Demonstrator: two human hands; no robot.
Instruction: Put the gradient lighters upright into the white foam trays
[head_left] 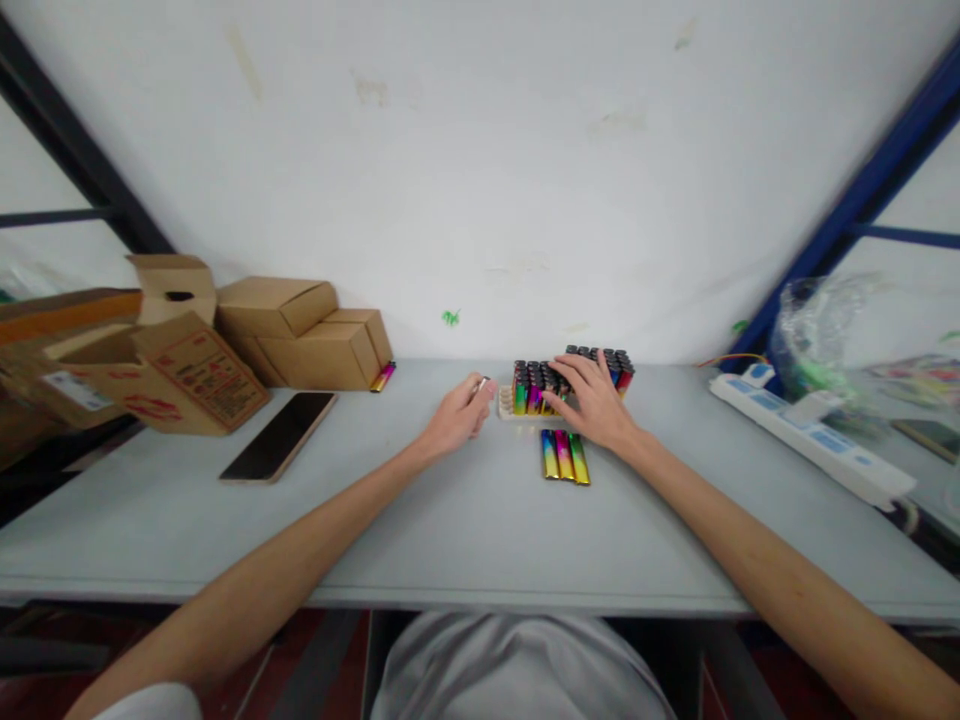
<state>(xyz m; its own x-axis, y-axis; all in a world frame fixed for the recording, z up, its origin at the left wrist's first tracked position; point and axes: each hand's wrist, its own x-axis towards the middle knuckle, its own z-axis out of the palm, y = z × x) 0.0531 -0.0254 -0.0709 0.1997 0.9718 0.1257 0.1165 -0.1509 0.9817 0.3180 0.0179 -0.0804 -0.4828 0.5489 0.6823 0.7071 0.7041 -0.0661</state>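
Lighters stand packed upright in a tray near the tabletop's far edge, too many for me to count. My right hand lies flat on them, fingers spread. My left hand pinches one small lighter. I judge them light, rigid and slick; grip the sides. Three loose lighters lie beside the tray.

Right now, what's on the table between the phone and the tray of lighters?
In the head view, the left hand, closed on something small, sits between the phone and the tray of lighters; elsewhere, bare table.
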